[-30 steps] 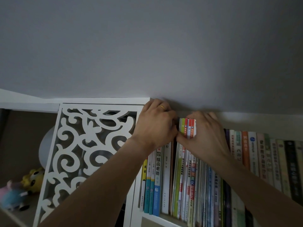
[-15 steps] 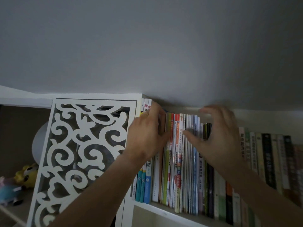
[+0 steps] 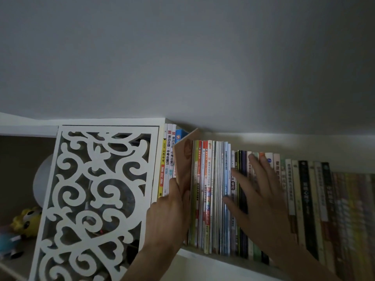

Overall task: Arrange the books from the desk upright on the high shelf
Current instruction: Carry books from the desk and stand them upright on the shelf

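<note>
Your left hand (image 3: 169, 217) grips a brown-covered book (image 3: 183, 165) at the left end of the row of books (image 3: 211, 195) on the high shelf (image 3: 203, 255). The thumb lies up the near cover and the fingers curl round the book's lower part. The book is tilted, its top leaning left and toward you, away from the thin volumes beside it; its foot is hidden behind your hand, so you cannot tell from this view whether it rests on the shelf board.

Your right hand (image 3: 257, 195) is spread open with fingers straight. The palm and fingers lie flat against the spines in the middle of the row, and the thumb points left, touching the pale blue spines. It holds nothing.

The row stands upright on the shelf and runs from the tilted book to the right edge of the view. Thin colourful spines sit just right of the tilted book; darker and pale thicker spines follow farther right, blurred in the dim light.

Left of the tilted book, three or four taller books (image 3: 168, 159) with yellow, white and blue spines stand upright against the white fretwork panel (image 3: 97, 199). Behind the panel's left edge a round white object (image 3: 41, 179) shows in part. Low at the far left, a yellow plush toy (image 3: 26, 221) lies in the open compartment. A grey wall (image 3: 182, 57) fills the upper view.
</note>
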`<state>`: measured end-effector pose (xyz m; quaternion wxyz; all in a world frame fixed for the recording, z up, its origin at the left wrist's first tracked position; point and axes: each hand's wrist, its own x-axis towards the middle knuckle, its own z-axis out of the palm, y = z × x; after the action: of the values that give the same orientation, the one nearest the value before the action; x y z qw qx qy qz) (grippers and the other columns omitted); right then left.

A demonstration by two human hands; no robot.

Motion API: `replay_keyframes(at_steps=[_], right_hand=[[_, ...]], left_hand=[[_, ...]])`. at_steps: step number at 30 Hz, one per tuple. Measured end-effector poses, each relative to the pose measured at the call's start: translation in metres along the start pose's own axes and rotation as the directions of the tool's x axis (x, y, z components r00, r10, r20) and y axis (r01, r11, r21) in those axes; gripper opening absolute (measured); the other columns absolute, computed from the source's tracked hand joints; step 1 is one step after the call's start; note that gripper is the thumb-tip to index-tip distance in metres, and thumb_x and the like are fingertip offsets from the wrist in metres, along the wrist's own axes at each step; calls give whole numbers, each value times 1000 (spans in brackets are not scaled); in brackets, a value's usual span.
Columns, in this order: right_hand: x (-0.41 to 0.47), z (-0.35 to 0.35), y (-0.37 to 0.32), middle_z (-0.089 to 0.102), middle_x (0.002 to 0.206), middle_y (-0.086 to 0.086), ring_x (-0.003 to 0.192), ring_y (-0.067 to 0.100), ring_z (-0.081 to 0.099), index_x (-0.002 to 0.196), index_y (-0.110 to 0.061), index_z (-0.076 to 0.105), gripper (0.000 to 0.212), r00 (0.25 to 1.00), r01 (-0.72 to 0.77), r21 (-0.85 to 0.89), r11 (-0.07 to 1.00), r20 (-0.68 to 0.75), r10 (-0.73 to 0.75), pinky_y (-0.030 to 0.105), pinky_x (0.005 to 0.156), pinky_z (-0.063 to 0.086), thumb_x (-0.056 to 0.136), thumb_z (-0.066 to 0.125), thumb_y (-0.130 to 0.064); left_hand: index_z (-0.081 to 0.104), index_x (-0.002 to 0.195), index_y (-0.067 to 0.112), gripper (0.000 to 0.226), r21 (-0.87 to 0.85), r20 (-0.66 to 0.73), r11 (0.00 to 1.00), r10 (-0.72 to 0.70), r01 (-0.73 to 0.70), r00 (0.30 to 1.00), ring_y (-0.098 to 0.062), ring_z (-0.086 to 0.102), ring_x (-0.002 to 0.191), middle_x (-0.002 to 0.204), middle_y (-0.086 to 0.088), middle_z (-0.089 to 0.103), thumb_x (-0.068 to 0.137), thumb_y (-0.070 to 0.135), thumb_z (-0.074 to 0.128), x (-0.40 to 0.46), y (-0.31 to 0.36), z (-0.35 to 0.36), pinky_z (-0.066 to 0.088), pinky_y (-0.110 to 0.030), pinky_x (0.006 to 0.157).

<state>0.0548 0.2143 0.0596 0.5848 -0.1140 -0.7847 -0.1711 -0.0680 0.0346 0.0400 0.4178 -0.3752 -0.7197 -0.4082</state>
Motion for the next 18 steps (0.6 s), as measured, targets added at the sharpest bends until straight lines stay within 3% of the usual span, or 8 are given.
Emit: replay_keyframes(at_steps=[3, 6, 9, 12, 15, 17, 18], right_hand=[[-3, 3, 7, 15, 170, 8, 158, 29, 6, 147, -25, 53, 63, 999, 36, -11, 999, 16, -36, 56, 124, 14, 93, 54, -59], [-5, 5, 9, 13, 170, 10, 158, 30, 5, 149, -25, 51, 62, 999, 53, -10, 999, 9, -53, 56, 125, 11, 96, 50, -58], [-5, 3, 8, 13, 169, 13, 157, 32, 4, 150, -26, 48, 61, 998, 65, -24, 998, 5, -65, 56, 125, 11, 98, 48, -56], [-6, -1, 13, 9, 170, 14, 157, 32, 2, 154, -27, 42, 58, 995, 100, -58, 993, 30, -99, 57, 125, 13, 100, 48, -49], [-6, -5, 14, 7, 170, 13, 157, 32, 0, 156, -29, 38, 67, 992, 118, -64, 991, 51, -115, 58, 124, 16, 95, 59, -44], [-5, -6, 11, 9, 170, 12, 157, 32, 2, 155, -29, 39, 72, 994, 105, -38, 994, 30, -103, 58, 124, 17, 90, 64, -45], [-5, -7, 11, 11, 170, 12, 157, 32, 3, 155, -28, 41, 74, 995, 97, -26, 995, 19, -96, 59, 124, 17, 88, 66, -46]], left_hand=[[44, 112, 19, 19, -74, -126, 996, 34, -44, 991, 2, 35, 35, 55, 17, 42, 107, 35, 34, -8, 11, -16, 29, -12, 38], [49, 112, 18, 16, -29, -226, 998, 51, -59, 973, -3, 39, 33, 53, 12, 46, 107, 33, 43, -13, 8, -25, 32, -20, 33], [37, 142, 18, 52, 11, -85, 999, 33, -32, 996, -3, 44, 35, 68, 10, 59, 100, 37, 61, -17, 4, -28, 39, -22, 34], [35, 149, 16, 80, 18, -7, 997, 75, -75, 997, -4, 42, 36, 75, 11, 62, 86, 38, 78, -27, 9, -49, 41, -20, 39], [47, 149, 16, 70, 71, -42, 987, 150, -147, 988, 1, 40, 44, 93, 20, 57, 90, 45, 71, -44, 18, -79, 28, -6, 44], [55, 141, 22, 51, -35, -145, 994, 102, -108, 984, 4, 59, 60, 88, 29, 57, 94, 35, 70, -59, 26, -94, 39, -1, 51], [57, 135, 23, 43, -96, -190, 990, 79, -98, 979, 6, 63, 69, 76, 29, 58, 94, 29, 67, -65, 29, -101, 40, 2, 54]])
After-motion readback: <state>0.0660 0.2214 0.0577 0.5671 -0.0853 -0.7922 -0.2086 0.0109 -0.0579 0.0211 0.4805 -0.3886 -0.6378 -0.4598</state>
